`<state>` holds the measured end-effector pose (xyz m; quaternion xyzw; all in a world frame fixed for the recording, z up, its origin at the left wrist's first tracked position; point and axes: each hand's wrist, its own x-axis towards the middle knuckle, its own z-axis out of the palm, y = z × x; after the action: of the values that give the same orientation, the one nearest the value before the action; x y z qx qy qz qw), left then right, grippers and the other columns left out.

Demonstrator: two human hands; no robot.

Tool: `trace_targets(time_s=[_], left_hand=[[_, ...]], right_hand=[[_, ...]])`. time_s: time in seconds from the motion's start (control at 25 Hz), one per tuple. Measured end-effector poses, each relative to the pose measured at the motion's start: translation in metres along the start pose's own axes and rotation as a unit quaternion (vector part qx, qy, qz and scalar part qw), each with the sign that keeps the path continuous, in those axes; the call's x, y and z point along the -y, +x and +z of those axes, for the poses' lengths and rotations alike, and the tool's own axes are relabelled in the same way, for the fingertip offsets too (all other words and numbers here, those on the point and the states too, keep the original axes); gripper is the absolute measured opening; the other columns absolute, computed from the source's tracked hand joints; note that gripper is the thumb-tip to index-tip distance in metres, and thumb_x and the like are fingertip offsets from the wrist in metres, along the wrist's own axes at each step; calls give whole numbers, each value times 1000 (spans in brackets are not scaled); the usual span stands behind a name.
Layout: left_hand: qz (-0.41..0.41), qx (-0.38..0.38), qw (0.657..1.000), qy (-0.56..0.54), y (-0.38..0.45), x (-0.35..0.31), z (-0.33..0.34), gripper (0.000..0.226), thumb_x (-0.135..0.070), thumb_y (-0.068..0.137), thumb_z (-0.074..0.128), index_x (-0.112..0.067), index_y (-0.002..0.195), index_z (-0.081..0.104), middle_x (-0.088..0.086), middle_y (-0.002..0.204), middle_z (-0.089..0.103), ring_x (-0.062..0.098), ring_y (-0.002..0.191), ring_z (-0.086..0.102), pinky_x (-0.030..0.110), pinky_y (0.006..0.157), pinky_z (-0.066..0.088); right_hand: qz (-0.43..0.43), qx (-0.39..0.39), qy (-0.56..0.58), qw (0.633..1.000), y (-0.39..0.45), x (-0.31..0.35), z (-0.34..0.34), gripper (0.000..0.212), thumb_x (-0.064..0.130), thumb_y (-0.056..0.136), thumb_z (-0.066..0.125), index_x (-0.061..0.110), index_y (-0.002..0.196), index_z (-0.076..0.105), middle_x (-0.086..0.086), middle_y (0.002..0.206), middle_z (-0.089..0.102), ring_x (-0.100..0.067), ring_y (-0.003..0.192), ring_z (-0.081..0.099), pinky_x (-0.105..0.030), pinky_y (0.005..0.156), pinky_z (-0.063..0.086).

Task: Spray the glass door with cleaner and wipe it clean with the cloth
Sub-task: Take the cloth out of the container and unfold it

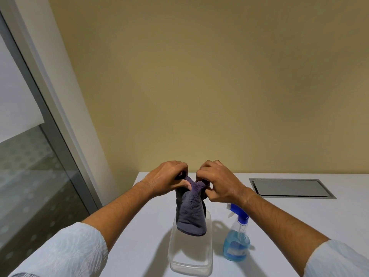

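Both hands hold a dark grey-purple cloth [190, 212] by its top edge above the white table. My left hand [167, 180] pinches the left part of that edge, and my right hand [217, 182] grips the right part. The cloth hangs down, its lower end dangling over the far rim of a clear plastic container [189, 262]. A spray bottle [237, 240] of blue cleaner with a blue and white trigger stands to the right of the container, under my right forearm. The glass door [26, 176] with its grey metal frame is at the left.
A white table [299, 220] carries the container and bottle, with a grey recessed metal hatch [291, 187] at the back right. A yellow wall rises behind the table. A white roller blind [16, 100] covers the upper part of the glass.
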<state>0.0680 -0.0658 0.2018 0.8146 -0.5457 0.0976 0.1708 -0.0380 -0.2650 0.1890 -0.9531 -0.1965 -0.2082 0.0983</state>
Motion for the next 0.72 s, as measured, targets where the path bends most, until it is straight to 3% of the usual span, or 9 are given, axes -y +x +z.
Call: trace_targets(time_s=[0.24,0.4,0.56,0.72], left_hand=[[-28,9,999,-21,-2,2,-2,47,-59,79,62,-14,88,59,-7,80,55,14,71,51,30,62,47],[-71,2,997,-9,-6,13,-10,30,-37,78,77,-13,85,60,-8,78,53,14,71,49,27,62,42],[-100,-23,995,6,-12,21,-20,25,-32,78,78,-13,86,64,-5,77,57,15,70,53,28,63,43],[-165,-33,985,-31,-12,22,-28,20,-27,76,81,-17,85,67,-6,75,61,12,71,57,29,66,51]], right_hand=[[55,-5,8,998,1,-5,0,17,17,70,61,22,86,61,9,77,64,-13,79,54,-29,80,37],[131,-4,26,991,-2,-17,-7,14,19,74,65,24,87,66,10,80,68,-10,76,55,-33,83,43],[184,-10,51,982,-1,-23,-15,17,36,79,73,22,89,72,8,80,71,-11,71,57,-24,68,39],[188,14,64,980,11,-19,-25,15,26,80,72,18,93,77,5,86,76,-11,73,62,-22,68,44]])
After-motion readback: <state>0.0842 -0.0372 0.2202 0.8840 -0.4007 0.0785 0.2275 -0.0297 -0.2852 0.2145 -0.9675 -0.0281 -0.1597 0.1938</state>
